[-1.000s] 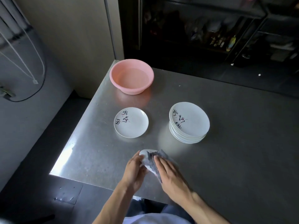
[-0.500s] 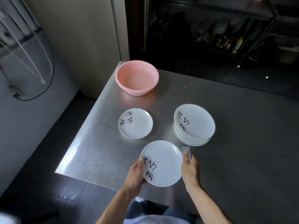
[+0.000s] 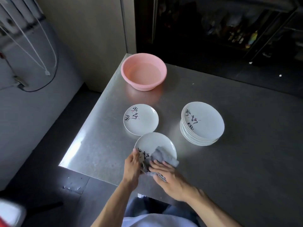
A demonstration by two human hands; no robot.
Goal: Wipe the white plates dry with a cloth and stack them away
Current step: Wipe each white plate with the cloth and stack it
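My left hand (image 3: 132,166) grips the near left rim of a white plate (image 3: 154,142) with black brush lettering, held face up above the table's front edge. A grey cloth (image 3: 164,157) lies on the plate's near right part, and my right hand (image 3: 168,176) presses on it with fingers laid flat. A single white plate (image 3: 141,119) lies on the steel table (image 3: 101,136) just beyond. A stack of several like plates (image 3: 202,123) stands to the right.
A pink plastic basin (image 3: 144,73) with water sits at the table's far left corner. The table's left edge drops to a dark floor. Dark shelving with bottles stands behind the table. My lap is just below the front edge.
One second ago both hands rubbed the cloth on a tilted plate. Half a second ago the plate was face up between both hands. Now the right hand presses the cloth onto its face.
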